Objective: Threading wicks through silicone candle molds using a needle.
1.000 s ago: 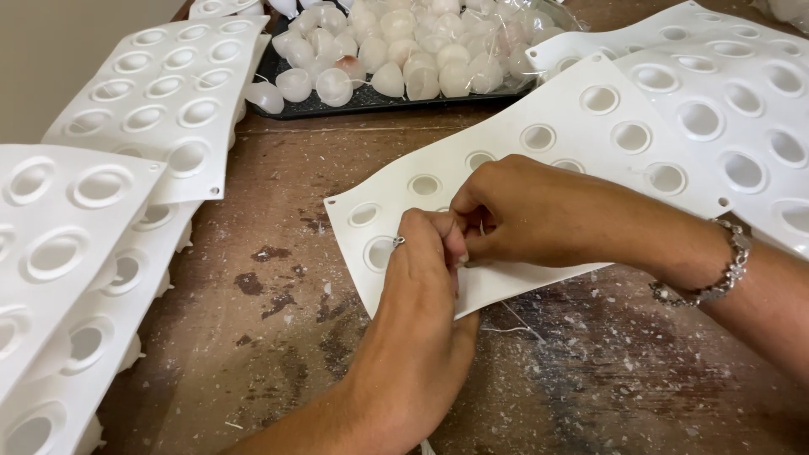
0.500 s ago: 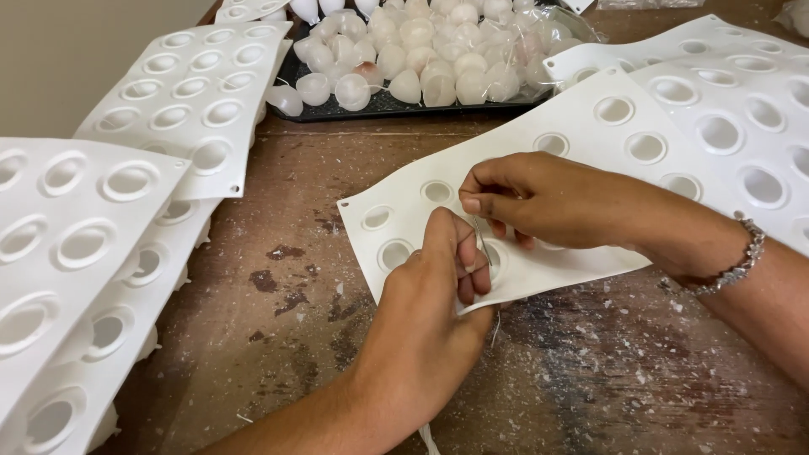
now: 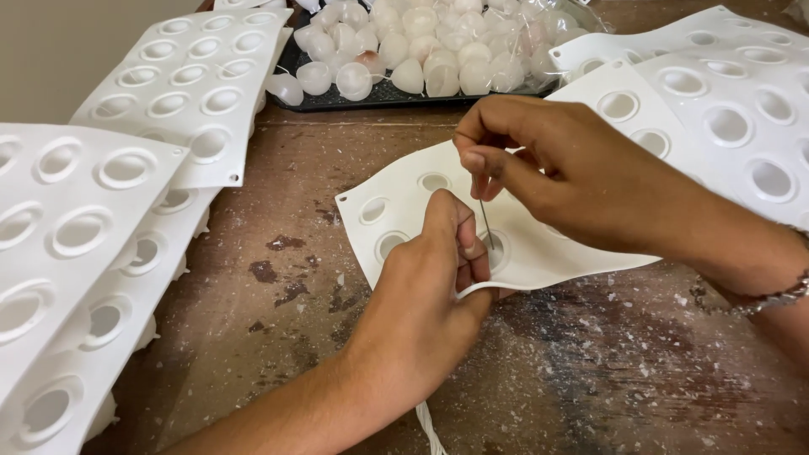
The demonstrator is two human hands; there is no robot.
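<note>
Worn brown bench [image 3: 278,354] flecked with white | white silicone mould [image 3: 404,202] lies mid-bench, near edge curled up | left hand [image 3: 421,312] grip pinching that edge | right hand [image 3: 581,177] grip pinching thin needle [image 3: 486,223] upright over a cavity | stacked moulds [image 3: 101,194] left | dark tray [image 3: 295,50] of translucent white domes [image 3: 421,50] behind.

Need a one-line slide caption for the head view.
Left hand grips a white mould sheet while right hand holds a thin needle over it.
</note>
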